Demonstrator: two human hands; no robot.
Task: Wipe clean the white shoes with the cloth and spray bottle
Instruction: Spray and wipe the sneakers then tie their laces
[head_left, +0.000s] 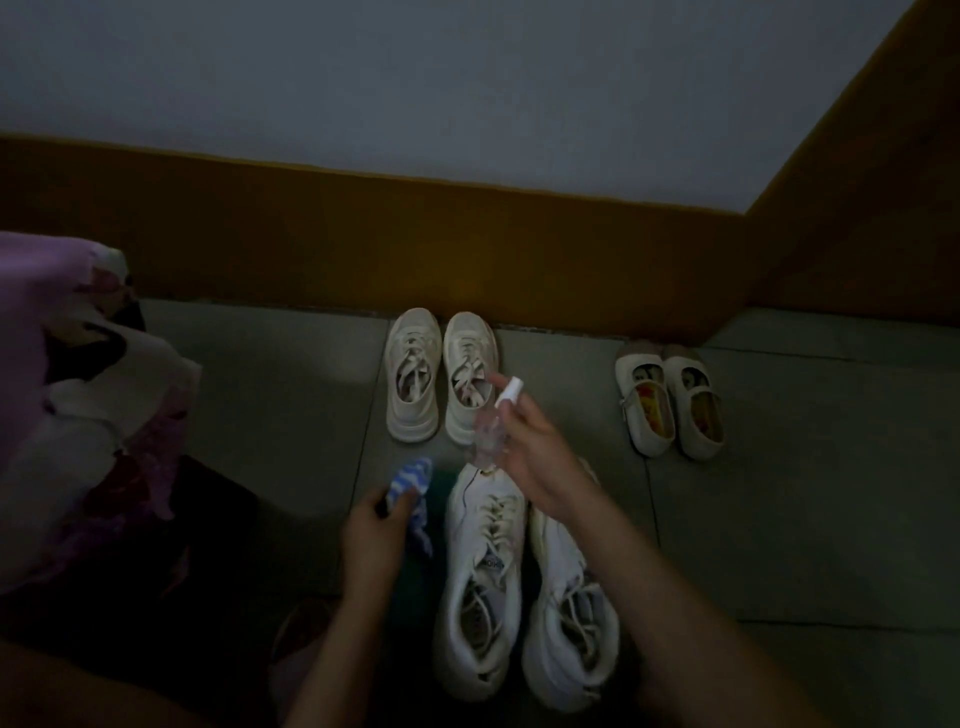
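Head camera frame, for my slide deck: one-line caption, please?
Right hand holds a clear, white-capped spray bottle over a pair of white lace-up sneakers; left hand grips a blue-and-white striped cloth.

Dim light, so finishes read only roughly.

- White shoes (480, 571), near pair: smooth uppers, leather-like or synthetic, with a faint sheen. Flat woven laces. Thick matt soles.
- Cream sneakers (441, 374): duller, matt uppers, with cloth laces.
- Small strap shoes (670, 405): smooth pale uppers and printed insoles; the material can't be told.
- Spray bottle (491, 439): clear plastic, glossy, catching small highlights. Its cap (510, 391) is opaque white plastic and smooth.
- Cloth (413, 480): soft fabric, blue and white stripes, matt, crumpled.
- Floor (779, 467): grey tiles, smooth, low sheen, with grout lines showing.
- Wall (467, 78): flat matt paint. The ochre band (363, 244) beneath it is also painted and matt.
- Fabric heap (78, 389): patterned cloth, soft and folded.
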